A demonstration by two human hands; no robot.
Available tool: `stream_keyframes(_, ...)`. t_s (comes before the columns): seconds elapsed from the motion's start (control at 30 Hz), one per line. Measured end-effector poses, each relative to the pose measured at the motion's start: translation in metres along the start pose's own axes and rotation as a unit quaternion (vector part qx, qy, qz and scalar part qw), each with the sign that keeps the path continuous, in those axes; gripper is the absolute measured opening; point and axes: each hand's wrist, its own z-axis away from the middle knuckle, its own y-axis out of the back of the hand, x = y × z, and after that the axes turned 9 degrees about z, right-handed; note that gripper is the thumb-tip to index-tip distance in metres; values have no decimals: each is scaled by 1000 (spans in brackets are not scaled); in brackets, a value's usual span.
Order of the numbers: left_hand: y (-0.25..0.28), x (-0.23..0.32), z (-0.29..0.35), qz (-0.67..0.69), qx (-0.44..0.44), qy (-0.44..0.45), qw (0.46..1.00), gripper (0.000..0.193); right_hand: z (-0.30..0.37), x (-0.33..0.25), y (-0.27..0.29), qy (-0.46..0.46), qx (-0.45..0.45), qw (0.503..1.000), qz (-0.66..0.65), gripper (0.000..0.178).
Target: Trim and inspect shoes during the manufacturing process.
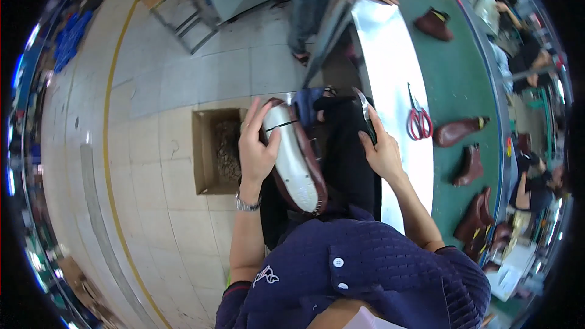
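A shoe upper in dark red leather, stretched over a pale shoe last [294,164], lies across my lap with its pale underside turned up. My left hand [257,146] grips it near its far end, thumb on the pale underside and fingers round the left edge. A knife [365,113] with a curved metal blade and dark handle is in my right hand [384,153], fingers closed round the handle, blade pointing away from me. The knife stays apart from the shoe, to its right. Red-handled scissors [419,120] lie on the white ledge [396,55] beyond my right hand.
On the green conveyor belt [445,79] to the right rest several dark red shoe uppers [468,166]. A cardboard box [201,152] with brown scraps stands on the floor at my left. Ahead are a metal post [335,24], a stool [177,9] and another person's legs [304,9].
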Motion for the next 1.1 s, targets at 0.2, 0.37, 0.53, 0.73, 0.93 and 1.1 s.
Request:
stream_keyframes(0.2, -19, 7, 12, -194, 40, -68, 978, 14, 89, 114, -28, -216, -4, 970, 115, 59)
stream_keyframes(0.37, -23, 6, 16, -184, 117, -59, 974, 12, 73, 165, -17, -102, 125, 977, 140, 47)
stream_keyframes(0.53, -27, 9, 27, -201, 170, -11, 965, 12, 10, 248, -29, -158, 229, 951, 133, 47)
stream_keyframes(0.73, -28, 7, 26, -163, 213, -58, 962, 10, 3, 263, -7, -239, 29, 961, 136, 51)
stream_keyframes(0.93, -15, -2, 34, -143, 229, -19, 963, 11, 33, 81, 24, -283, -149, 815, -484, 37)
stream_keyframes(1.1, -20, -5, 30, -118, 230, -49, 965, 11, 55, -26, 39, -151, -431, 712, -533, 93)
